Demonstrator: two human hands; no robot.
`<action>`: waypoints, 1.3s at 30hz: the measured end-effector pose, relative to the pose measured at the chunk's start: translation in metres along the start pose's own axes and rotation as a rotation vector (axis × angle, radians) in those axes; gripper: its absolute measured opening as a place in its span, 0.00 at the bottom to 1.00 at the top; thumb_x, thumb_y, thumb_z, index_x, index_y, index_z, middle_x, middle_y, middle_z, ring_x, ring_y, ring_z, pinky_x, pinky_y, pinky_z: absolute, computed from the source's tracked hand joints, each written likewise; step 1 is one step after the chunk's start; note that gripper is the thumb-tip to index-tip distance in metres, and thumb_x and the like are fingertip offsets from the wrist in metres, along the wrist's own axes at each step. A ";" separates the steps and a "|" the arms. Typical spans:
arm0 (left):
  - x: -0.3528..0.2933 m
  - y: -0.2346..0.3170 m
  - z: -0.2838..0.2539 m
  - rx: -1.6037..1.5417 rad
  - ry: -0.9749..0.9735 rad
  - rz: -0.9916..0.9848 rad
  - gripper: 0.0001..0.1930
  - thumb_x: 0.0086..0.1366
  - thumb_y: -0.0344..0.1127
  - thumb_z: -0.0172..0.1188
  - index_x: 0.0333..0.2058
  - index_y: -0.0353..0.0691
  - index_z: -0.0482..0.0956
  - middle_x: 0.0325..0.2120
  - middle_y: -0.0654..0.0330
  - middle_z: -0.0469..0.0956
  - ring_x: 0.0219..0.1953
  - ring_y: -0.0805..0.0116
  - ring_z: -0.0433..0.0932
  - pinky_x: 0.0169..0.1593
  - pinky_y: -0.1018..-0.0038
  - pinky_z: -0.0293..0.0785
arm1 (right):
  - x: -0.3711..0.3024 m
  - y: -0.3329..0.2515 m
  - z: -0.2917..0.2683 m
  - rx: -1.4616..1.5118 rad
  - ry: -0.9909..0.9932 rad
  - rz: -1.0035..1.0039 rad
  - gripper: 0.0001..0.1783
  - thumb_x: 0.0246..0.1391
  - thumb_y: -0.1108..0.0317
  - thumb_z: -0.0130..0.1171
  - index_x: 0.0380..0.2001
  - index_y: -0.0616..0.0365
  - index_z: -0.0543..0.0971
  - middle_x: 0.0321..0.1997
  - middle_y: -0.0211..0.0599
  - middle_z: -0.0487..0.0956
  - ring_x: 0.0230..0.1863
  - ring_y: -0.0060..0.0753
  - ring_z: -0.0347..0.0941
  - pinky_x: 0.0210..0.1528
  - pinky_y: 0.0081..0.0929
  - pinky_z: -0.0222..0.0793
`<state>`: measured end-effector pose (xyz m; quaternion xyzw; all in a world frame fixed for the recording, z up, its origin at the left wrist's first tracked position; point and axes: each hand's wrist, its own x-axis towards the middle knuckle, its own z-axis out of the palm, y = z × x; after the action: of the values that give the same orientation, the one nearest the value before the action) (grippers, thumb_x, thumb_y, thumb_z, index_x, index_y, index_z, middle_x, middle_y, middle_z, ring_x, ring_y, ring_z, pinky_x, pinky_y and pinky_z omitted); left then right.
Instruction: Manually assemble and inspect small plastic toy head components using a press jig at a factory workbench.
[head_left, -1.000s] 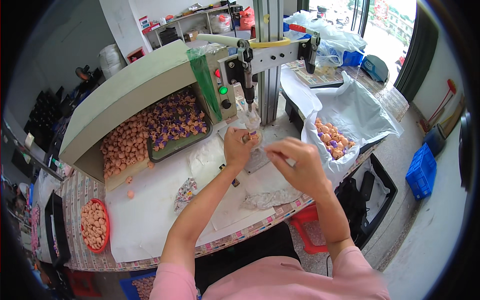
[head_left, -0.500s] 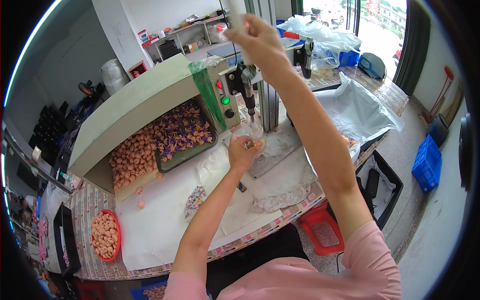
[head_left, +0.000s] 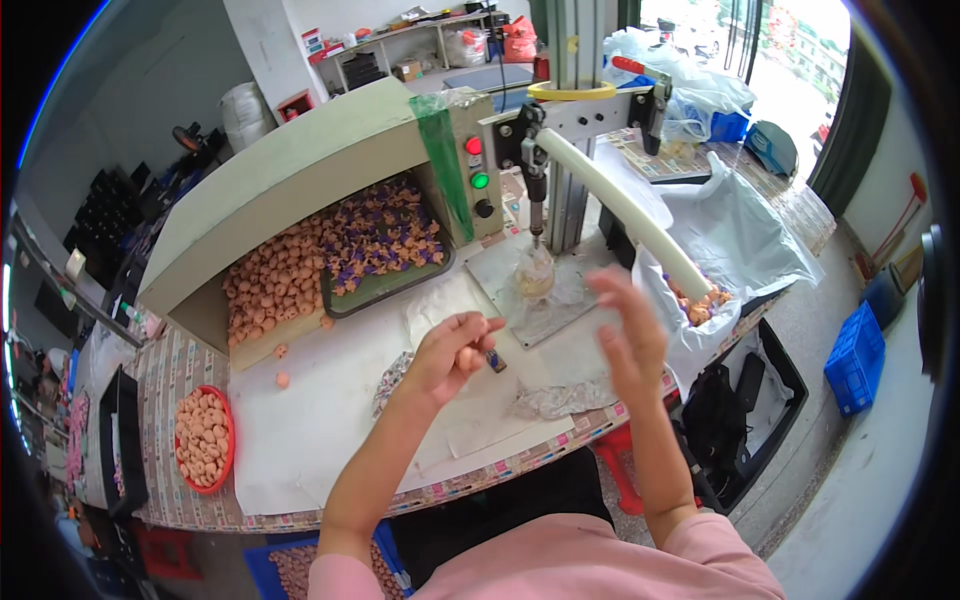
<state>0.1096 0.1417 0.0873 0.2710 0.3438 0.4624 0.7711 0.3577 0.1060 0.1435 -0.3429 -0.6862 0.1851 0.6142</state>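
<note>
My left hand [head_left: 452,358] is closed over the white sheet, short of the press; what its curled fingers hold, if anything, I cannot make out. My right hand [head_left: 632,345], smeared by motion, has its fingers apart and seems to hold nothing. It is raised right of the press's metal base plate [head_left: 505,290]. A hand-lever press [head_left: 536,190] stands beyond both hands, its long white handle [head_left: 625,205] swung down to the right. Beneath its vertical rod, a clear plastic-wrapped round fixture [head_left: 535,275] rests on the plate.
Left of the press, a beige box-shaped housing [head_left: 300,150] shelters round flesh-coloured pieces [head_left: 270,280] and a dark tray [head_left: 385,295] of purple-and-orange pieces. A red basket [head_left: 232,455] holds more pieces. Plastic-lined bin [head_left: 750,250] at right contains finished-looking parts [head_left: 700,305]. Crumpled plastic [head_left: 560,400] lies near the front edge.
My right hand has let go of the press handle and come down toward me. The handle now slants down right. My left hand has drawn back from the fixture.
</note>
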 end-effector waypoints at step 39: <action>-0.161 -0.076 -0.116 -0.521 0.138 0.113 0.18 0.65 0.29 0.56 0.54 0.42 0.71 0.47 0.63 0.75 0.37 0.80 0.74 0.28 0.84 0.64 | -0.122 -0.034 0.153 0.101 -0.241 0.321 0.21 0.38 0.64 0.76 0.35 0.60 0.78 0.30 0.31 0.73 0.31 0.27 0.68 0.33 0.22 0.64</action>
<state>0.0049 -0.0236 0.0043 0.0503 0.2495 0.5950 0.7624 0.2024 0.0229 0.0522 -0.3920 -0.6813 0.3545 0.5065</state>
